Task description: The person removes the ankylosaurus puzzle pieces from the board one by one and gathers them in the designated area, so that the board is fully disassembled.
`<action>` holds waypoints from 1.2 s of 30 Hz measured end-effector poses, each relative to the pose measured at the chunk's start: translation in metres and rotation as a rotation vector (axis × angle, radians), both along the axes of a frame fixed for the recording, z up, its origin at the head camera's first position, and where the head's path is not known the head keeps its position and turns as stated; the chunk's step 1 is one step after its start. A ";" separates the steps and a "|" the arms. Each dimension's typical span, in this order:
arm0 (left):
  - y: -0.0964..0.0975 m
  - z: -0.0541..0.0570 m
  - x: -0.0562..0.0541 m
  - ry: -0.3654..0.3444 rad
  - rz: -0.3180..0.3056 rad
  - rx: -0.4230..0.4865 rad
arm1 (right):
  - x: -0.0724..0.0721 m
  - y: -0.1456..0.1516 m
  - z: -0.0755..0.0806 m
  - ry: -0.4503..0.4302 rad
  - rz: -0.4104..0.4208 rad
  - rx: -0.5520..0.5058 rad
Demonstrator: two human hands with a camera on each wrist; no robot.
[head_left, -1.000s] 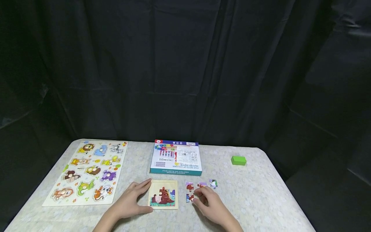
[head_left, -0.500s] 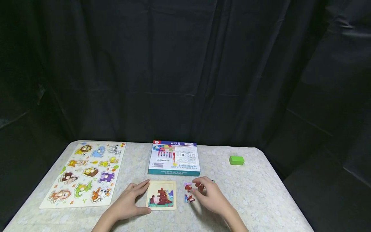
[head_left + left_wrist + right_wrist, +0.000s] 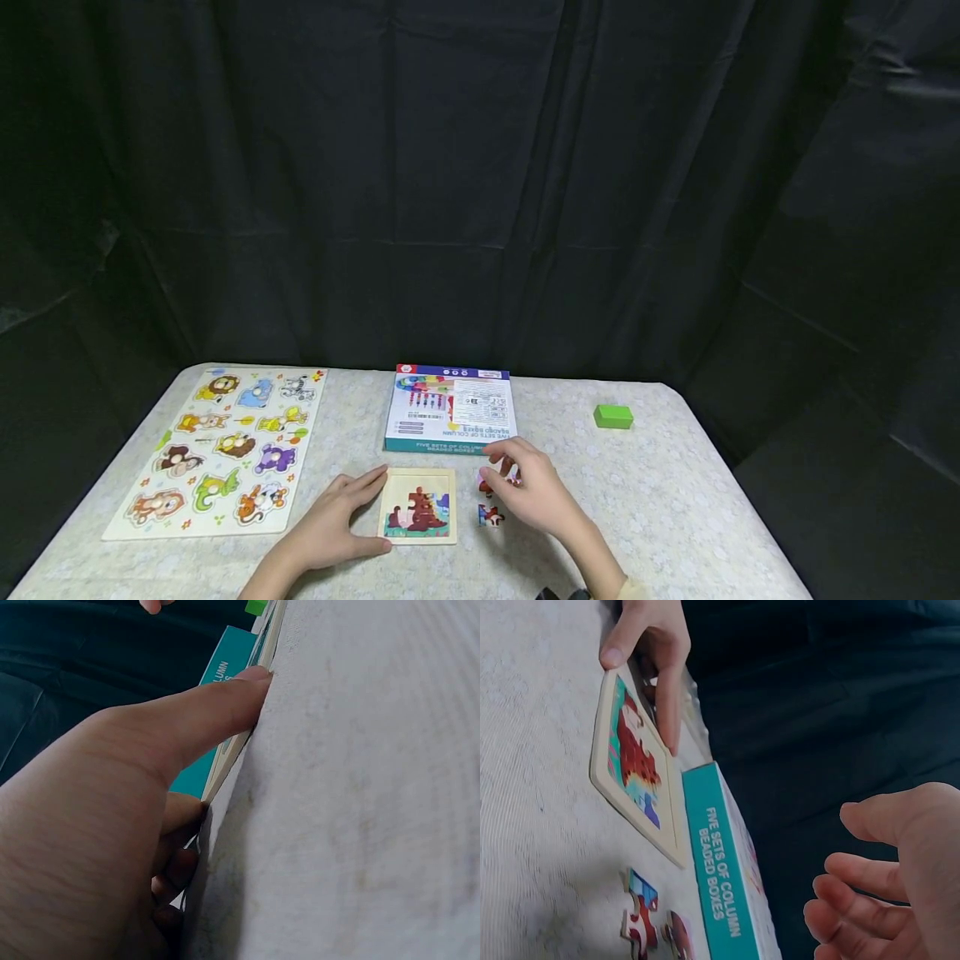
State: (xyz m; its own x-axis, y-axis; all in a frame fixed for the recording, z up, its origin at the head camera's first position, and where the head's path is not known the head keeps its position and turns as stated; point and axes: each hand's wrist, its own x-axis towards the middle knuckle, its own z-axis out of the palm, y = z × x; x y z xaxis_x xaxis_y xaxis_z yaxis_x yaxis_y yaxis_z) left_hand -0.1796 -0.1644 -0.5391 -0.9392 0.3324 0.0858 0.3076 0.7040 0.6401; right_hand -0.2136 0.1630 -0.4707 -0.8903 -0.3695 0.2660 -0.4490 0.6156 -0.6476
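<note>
A small square wooden puzzle tray (image 3: 399, 485) lies on the table, partly filled with pieces showing a brown-red dinosaur (image 3: 422, 512). My left hand (image 3: 330, 523) holds its left side, thumb at the near corner and index finger at the far one. Loose jigsaw pieces lie right of the tray; a blue, red and white piece (image 3: 491, 516) shows fully, a reddish piece (image 3: 679, 936) beside it only partly. Over them hovers my right hand (image 3: 531, 492), fingers loosely bent and thumb apart. The right wrist view shows nothing between those fingers (image 3: 862, 877).
Behind the tray lies a flat box (image 3: 450, 408) with a teal side, lettered for beaded boxes. An animal peg puzzle board (image 3: 247, 500) covers the table's left part. A green block (image 3: 613, 417) sits at the back right. A dark curtain (image 3: 450, 183) hangs behind the table.
My right hand has risen away from the loose pieces and shifted slightly left and toward the box, now overlapping the box's near right corner. The left hand stays on the tray.
</note>
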 end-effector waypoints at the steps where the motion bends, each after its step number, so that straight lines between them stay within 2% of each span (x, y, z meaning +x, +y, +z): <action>1: 0.000 0.000 0.000 -0.002 0.000 0.001 | 0.000 -0.002 -0.001 -0.004 0.003 -0.001; 13: -0.001 0.001 0.002 0.003 -0.002 -0.013 | -0.005 -0.022 -0.005 -0.012 0.078 -0.002; 21: -0.002 0.001 0.002 -0.005 -0.001 -0.012 | -0.010 -0.042 -0.013 -0.066 0.148 0.015; 28: -0.002 0.002 0.002 -0.007 -0.001 -0.005 | -0.016 -0.061 -0.025 -0.171 0.219 0.052; 36: -0.001 0.002 0.001 0.009 -0.012 -0.007 | -0.023 -0.076 -0.033 -0.172 0.252 0.117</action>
State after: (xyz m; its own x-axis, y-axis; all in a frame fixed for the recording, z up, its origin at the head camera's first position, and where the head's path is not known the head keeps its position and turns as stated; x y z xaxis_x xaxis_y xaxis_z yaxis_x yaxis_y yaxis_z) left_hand -0.1788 -0.1657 -0.5374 -0.9344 0.3444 0.0914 0.3216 0.7049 0.6322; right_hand -0.2362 0.0873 -0.5035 -0.7952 -0.6032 0.0621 -0.4868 0.5740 -0.6584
